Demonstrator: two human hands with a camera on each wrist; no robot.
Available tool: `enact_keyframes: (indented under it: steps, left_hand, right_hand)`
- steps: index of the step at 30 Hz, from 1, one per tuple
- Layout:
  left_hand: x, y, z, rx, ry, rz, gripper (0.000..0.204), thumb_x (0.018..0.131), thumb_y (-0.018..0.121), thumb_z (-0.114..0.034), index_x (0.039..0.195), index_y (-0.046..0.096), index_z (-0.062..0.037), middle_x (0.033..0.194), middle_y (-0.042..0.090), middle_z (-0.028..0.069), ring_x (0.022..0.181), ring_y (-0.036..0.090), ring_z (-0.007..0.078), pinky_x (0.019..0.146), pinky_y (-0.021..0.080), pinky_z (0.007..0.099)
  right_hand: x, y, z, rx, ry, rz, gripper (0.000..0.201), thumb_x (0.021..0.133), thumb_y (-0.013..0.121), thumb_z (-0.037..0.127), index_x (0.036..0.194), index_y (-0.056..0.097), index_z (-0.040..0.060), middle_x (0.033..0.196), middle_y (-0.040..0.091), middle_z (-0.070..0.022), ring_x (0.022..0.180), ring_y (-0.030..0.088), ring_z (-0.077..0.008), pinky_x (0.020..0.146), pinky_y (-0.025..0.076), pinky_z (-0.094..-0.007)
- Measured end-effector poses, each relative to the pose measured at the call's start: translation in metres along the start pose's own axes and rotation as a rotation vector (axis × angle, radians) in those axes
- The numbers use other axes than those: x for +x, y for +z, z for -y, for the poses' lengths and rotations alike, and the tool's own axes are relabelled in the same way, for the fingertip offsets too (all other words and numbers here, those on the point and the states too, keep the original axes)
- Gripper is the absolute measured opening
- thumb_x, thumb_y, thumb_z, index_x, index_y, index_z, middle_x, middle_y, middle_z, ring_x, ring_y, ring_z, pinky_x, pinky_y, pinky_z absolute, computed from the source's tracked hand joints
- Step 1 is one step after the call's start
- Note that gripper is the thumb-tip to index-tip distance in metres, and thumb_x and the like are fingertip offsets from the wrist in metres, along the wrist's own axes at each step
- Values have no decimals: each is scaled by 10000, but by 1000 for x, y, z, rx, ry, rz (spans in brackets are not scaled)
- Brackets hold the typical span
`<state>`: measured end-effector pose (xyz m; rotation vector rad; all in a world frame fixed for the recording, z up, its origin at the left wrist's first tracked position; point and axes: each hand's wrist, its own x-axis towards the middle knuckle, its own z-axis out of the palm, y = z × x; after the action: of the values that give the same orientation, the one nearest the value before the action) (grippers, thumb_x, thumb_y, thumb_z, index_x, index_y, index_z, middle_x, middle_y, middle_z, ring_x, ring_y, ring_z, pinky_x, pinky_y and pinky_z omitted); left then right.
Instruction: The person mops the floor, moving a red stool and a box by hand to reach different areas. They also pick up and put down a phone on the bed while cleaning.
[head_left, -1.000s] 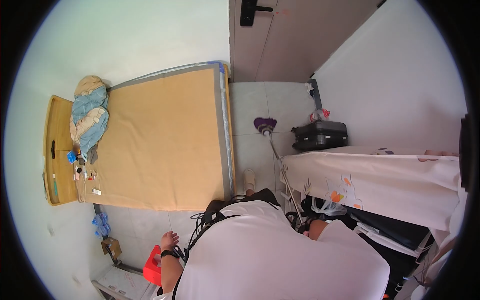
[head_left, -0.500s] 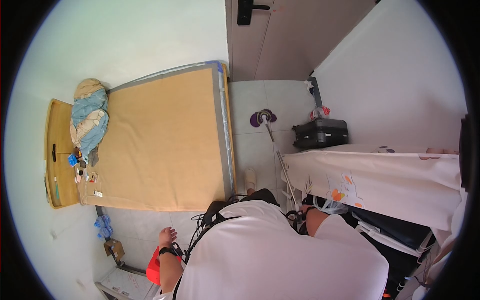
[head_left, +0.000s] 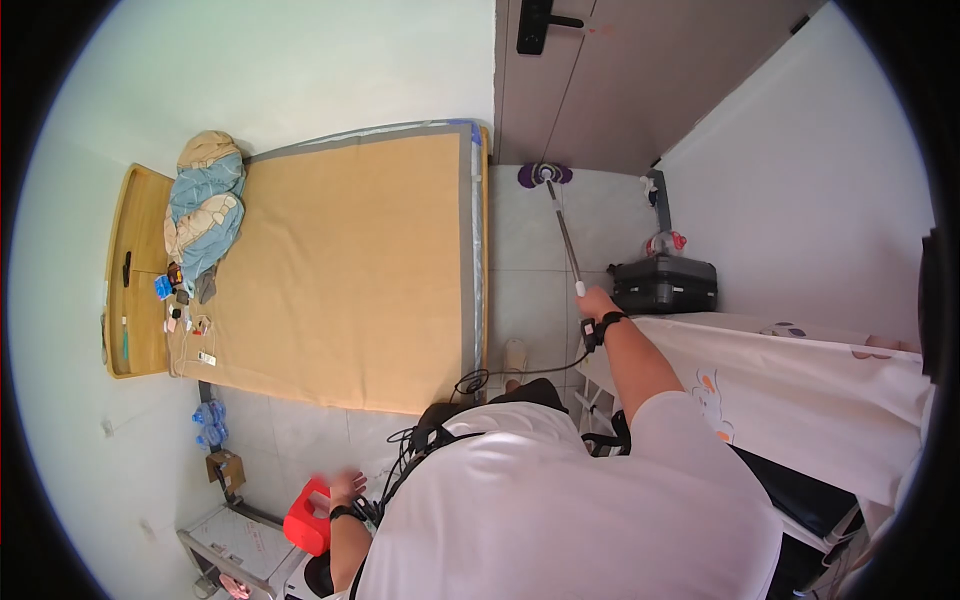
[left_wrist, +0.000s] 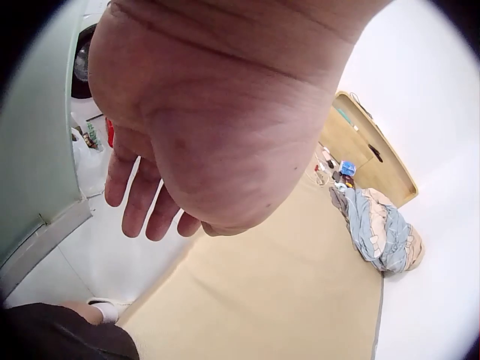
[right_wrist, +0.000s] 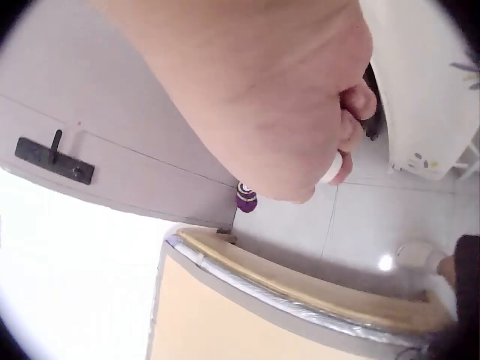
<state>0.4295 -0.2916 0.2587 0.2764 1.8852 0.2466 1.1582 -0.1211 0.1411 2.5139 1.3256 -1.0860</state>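
In the head view my right hand [head_left: 596,302] grips the white end of a mop's [head_left: 566,235] long pole, arm stretched forward. The mop's purple head [head_left: 545,176] lies on the floor at the foot of the door [head_left: 640,80]. The right wrist view shows the fingers of the right hand [right_wrist: 300,127] curled round the white handle end [right_wrist: 332,169], with part of the purple head beyond. My left hand [head_left: 347,486] hangs beside my body near a red plastic container [head_left: 308,520]. Its fingers [left_wrist: 137,202] are loosely extended and hold nothing in the left wrist view.
A bed [head_left: 340,270] with a tan cover fills the left side, a crumpled blanket [head_left: 208,205] on it. To the right, a black suitcase [head_left: 665,285] stands beside a curtained rack [head_left: 780,370]. A cable [head_left: 520,372] runs from my right wrist to my waist.
My right arm has reached forward from my side, and the mop head has slid away from me to the door. The left hand still hangs near the red container.
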Motion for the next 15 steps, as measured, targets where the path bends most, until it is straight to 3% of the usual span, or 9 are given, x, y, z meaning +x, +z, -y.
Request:
enact_keyframes:
  steps: [3, 5, 6, 8, 9, 10, 12, 14, 15]
  left_hand:
    - [8, 3, 12, -15, -28, 4, 412, 873, 334, -221, 1216, 389, 3, 1090, 551, 175, 888, 593, 286, 691, 493, 386]
    - [13, 1, 15, -20, -40, 12, 415, 875, 325, -217, 1223, 381, 2, 1096, 548, 179, 890, 593, 291, 696, 493, 392]
    - [17, 1, 15, -34, -61, 20, 415, 876, 319, -212, 1227, 377, 2, 1099, 545, 180, 897, 590, 292, 702, 491, 397]
    - [26, -1, 14, -48, -87, 32, 416, 876, 313, -206, 1231, 374, 1, 1103, 542, 181, 903, 588, 294, 708, 490, 403]
    - [32, -3, 13, -40, -76, 33, 417, 875, 313, -205, 1232, 375, 1, 1102, 542, 180, 908, 586, 294, 712, 489, 403]
    - [33, -1, 10, -32, -64, 33, 418, 874, 313, -204, 1232, 376, 1, 1101, 542, 180, 913, 584, 293, 717, 487, 404]
    - [32, 0, -1, -14, -46, 33, 411, 875, 332, -221, 1217, 391, 0, 1099, 543, 175, 918, 582, 288, 713, 485, 398]
    - [28, 1, -15, 17, 6, 32, 407, 873, 356, -239, 1198, 408, 0, 1095, 546, 170, 915, 584, 278, 703, 482, 382]
    - [29, 1, -21, 24, 7, 36, 407, 873, 356, -239, 1198, 408, 0, 1095, 546, 170, 915, 584, 278, 703, 482, 382]
  right_hand:
    - [-25, 9, -3, -22, -41, 2, 440, 754, 573, 393, 839, 630, -34, 871, 600, -247, 846, 582, -381, 723, 470, -424]
    - [-46, 47, -40, 25, -25, 90, 460, 737, 585, 412, 843, 628, -34, 860, 607, -236, 832, 593, -367, 714, 476, -418]
    - [-77, 42, -46, -2, 61, 291, 462, 733, 582, 423, 845, 632, -22, 862, 616, -218, 826, 602, -351, 716, 479, -415]
    - [-103, 89, -105, -236, -17, 341, 437, 741, 566, 413, 845, 641, -4, 852, 629, -199, 816, 614, -328, 728, 479, -408]
    - [-127, 94, -121, -227, 69, 450, 419, 727, 573, 423, 873, 652, 39, 912, 631, -168, 849, 608, -321, 747, 474, -413]
    - [-107, 159, -205, -338, -375, 641, 388, 678, 607, 413, 892, 661, 94, 967, 634, -114, 883, 605, -296, 745, 472, -416]
    - [-187, 112, -179, -400, 5, 806, 359, 634, 644, 382, 902, 668, 145, 973, 636, -70, 883, 600, -269, 739, 467, -413]
    - [-228, 153, -234, -574, -70, 915, 346, 625, 648, 368, 890, 671, 146, 878, 644, -74, 801, 606, -250, 709, 474, -399]
    - [-231, 155, -235, -567, -65, 914, 346, 625, 648, 368, 890, 671, 146, 878, 644, -74, 801, 606, -250, 709, 474, -399]
